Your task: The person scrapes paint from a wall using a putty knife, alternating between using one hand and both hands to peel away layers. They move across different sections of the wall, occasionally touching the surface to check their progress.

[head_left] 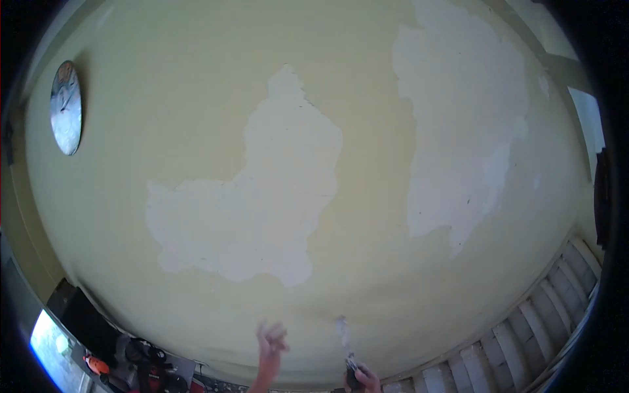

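Observation:
A scraper with a long, narrow blade smeared white and a dark handle points up in front of the wall. My right hand is closed around its handle at the bottom edge of the head view. Raised to the left of it, my left hand is slightly blurred, with fingers loosely bent and apart and nothing seen in them. On the yellowish wall above are a large pale patch with ragged edges and a second pale patch to the right.
A round wall clock hangs at the upper left. Below it are a black box-like object, a bright screen or glass surface and a cluster of dark and orange items. A slatted pale structure runs along the lower right.

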### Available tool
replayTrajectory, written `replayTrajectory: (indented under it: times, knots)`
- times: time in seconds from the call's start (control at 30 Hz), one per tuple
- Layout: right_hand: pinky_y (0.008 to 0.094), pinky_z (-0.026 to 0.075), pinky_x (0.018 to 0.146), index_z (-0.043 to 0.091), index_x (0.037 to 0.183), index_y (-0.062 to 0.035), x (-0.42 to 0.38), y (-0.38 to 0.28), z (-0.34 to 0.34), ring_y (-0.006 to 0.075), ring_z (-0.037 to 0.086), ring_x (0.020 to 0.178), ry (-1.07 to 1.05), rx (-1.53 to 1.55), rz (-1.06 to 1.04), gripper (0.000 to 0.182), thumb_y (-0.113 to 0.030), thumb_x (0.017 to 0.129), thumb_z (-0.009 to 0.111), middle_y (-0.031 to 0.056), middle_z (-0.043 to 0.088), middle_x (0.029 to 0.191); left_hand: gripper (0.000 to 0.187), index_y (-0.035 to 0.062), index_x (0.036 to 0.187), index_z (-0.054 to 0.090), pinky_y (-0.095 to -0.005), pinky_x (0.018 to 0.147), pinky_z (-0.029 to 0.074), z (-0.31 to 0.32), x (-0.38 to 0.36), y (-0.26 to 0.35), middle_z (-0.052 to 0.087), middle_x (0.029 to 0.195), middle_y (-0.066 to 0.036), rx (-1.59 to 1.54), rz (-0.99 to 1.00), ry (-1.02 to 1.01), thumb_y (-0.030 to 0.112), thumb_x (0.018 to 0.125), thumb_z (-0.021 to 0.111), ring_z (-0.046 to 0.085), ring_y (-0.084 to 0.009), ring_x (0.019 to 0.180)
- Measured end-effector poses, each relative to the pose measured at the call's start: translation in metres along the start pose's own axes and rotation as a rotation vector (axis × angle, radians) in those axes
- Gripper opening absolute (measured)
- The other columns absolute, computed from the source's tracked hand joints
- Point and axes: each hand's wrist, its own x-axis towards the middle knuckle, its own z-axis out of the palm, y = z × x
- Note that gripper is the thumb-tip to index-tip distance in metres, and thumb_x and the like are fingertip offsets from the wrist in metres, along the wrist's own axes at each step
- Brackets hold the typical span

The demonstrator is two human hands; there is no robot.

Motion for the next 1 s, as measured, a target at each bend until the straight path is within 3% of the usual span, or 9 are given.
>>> replayTrajectory:
  times: [0.03,0.07,0.3,0.37,0.43,0.53,0.73,0.93,1.0]
  knots:
    - [0.0237,0.043,0.062,0.050,0.116,-0.0029,-0.016,-0.002,0.000,0.0103,0.052,0.067,-0.051,0.071,-0.036,0.042,-0.017,0.078,0.061,0.0030,0.057,0.085,0.071,0.0073,0.135,0.019,-0.0283,0.068,0.048,-0.020,-0.029,-0.025,0.054,0.107,-0.012,0.182,-0.244,-0.180,0.043,0.085,0.054,0.055,-0.0160,0.093]
    - [0.0237,0.043,0.062,0.050,0.116,-0.0029,-0.021,-0.004,-0.002,0.0103,0.052,0.067,-0.044,0.078,-0.043,0.042,-0.017,0.078,0.061,0.0030,0.057,0.085,0.061,0.0050,0.133,0.028,-0.0300,0.080,0.046,-0.077,-0.052,-0.103,0.055,0.110,-0.012,0.430,-0.576,-0.419,0.038,0.088,0.053,0.053,-0.0160,0.099]
    - [0.0238,0.042,0.061,0.055,0.100,-0.0021,0.005,-0.033,-0.001,0.0088,0.051,0.068,0.272,-0.277,-0.254,0.026,-0.014,0.078,0.064,0.0018,0.055,0.078,0.045,-0.0026,0.116,0.052,-0.0360,0.073,0.048,-0.101,-0.111,-0.102,0.062,0.098,-0.015,0.710,-0.575,-0.894,0.017,0.076,0.057,0.059,-0.0221,0.085]
    - [0.0245,0.045,0.069,0.059,0.104,0.0016,0.021,-0.047,0.001,0.0117,0.054,0.076,0.238,-0.506,-0.361,0.034,-0.015,0.076,0.069,0.0041,0.059,0.083,0.076,0.0035,0.135,0.028,-0.0412,0.090,0.040,-0.076,-0.084,-0.056,0.050,0.119,-0.019,-0.258,-0.905,-0.696,0.054,0.082,0.050,0.049,-0.0269,0.106]
    - [0.0242,0.045,0.068,0.060,0.102,0.0002,0.035,-0.061,0.003,0.0114,0.056,0.075,0.163,-0.624,-0.610,0.034,-0.012,0.073,0.071,0.0055,0.062,0.082,0.051,0.0022,0.130,0.035,-0.0309,0.089,0.042,-0.049,-0.040,-0.053,0.054,0.116,-0.013,0.685,-0.299,-0.896,0.032,0.091,0.048,0.051,-0.0170,0.107]
    - [0.0250,0.047,0.067,0.063,0.099,-0.0018,0.029,-0.115,0.020,0.0129,0.059,0.071,0.147,-0.920,-0.653,0.031,-0.015,0.072,0.072,0.0086,0.064,0.081,0.049,-0.0005,0.131,0.033,-0.0333,0.096,0.037,0.018,-0.003,0.000,0.050,0.124,-0.013,0.677,-0.403,-0.835,0.028,0.093,0.045,0.046,-0.0193,0.115]
    - [0.0276,0.048,0.067,0.065,0.093,-0.0010,0.020,-0.211,0.020,0.0199,0.063,0.070,0.192,-1.143,-0.825,0.028,-0.016,0.070,0.073,0.0139,0.065,0.082,0.047,-0.0021,0.126,0.038,-0.0343,0.095,0.039,0.166,0.044,0.055,0.048,0.124,-0.013,0.138,-0.147,-0.878,0.032,0.094,0.041,0.048,-0.0203,0.112]
    - [0.0266,0.048,0.069,0.063,0.092,0.0029,0.005,-0.341,0.044,0.0139,0.062,0.075,0.347,-1.273,-1.167,0.026,-0.011,0.071,0.071,0.0128,0.066,0.083,0.045,-0.0022,0.079,0.057,-0.0281,0.075,0.050,0.316,0.118,0.129,0.057,0.079,-0.007,-0.441,-0.135,-0.614,0.042,0.086,0.054,0.058,-0.0119,0.075]
    - [0.0257,0.047,0.069,0.063,0.092,0.0032,0.005,-0.379,0.060,0.0117,0.060,0.073,0.378,-1.240,-1.139,0.025,-0.010,0.072,0.070,0.0121,0.066,0.081,0.042,0.0020,0.078,0.055,-0.0266,0.073,0.050,0.351,0.132,0.149,0.054,0.076,-0.004,-0.490,-0.149,-0.667,0.044,0.085,0.055,0.057,-0.0106,0.073]
